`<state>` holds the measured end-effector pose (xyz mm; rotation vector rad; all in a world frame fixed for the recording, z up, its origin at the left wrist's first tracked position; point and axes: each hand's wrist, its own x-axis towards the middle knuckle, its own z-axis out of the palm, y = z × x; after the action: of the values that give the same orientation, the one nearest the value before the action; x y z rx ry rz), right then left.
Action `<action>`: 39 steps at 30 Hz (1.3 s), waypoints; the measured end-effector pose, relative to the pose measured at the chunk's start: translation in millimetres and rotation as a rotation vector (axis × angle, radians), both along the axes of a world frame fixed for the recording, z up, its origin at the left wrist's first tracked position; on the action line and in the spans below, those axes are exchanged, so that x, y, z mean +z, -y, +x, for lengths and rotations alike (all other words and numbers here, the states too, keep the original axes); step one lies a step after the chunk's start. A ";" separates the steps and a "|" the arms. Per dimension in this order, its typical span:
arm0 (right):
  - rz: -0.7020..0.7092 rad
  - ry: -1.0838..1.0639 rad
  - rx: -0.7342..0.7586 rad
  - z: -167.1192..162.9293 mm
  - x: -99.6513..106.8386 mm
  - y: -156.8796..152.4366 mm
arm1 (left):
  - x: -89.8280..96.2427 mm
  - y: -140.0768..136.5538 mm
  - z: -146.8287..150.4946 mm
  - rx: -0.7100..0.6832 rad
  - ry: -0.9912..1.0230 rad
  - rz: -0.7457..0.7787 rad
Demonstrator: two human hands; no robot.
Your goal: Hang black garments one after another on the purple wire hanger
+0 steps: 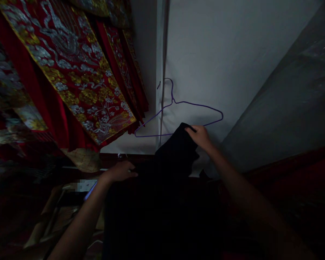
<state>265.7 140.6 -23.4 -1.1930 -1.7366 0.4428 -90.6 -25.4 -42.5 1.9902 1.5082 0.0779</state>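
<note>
A large black garment (pixel 175 155) spreads between my hands and fades into the dark lower down; its kind is too dark to make out. My right hand (pixel 199 136) is closed on its raised upper edge, thumb and fingers pinching the cloth. Lower and to the left, my left hand (pixel 123 170) grips another part of the same cloth, its fingertips partly lost in the black. Just behind the raised edge, a thin purple clothes hanger (pixel 197 104) hangs against the wall. The cloth covers part of the hanger's bottom bar.
Red embroidered cloth (pixel 89 83) with gold and silver patterns hangs at the upper left. A pale vertical pipe or trim (pixel 160 47) runs down the white wall (pixel 205 47). Wooden furniture (pixel 47 213) stands at the lower left, with a pale object (pixel 88 185) near it.
</note>
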 end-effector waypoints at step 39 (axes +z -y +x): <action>0.012 0.105 0.211 -19.7 13.7 90.9 | 111.2 -88.9 56.0 0.276 0.613 0.557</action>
<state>246.0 49.7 -9.8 -1.0447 -1.9635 0.5017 -34.5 63.6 68.7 1.8653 1.4121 1.2200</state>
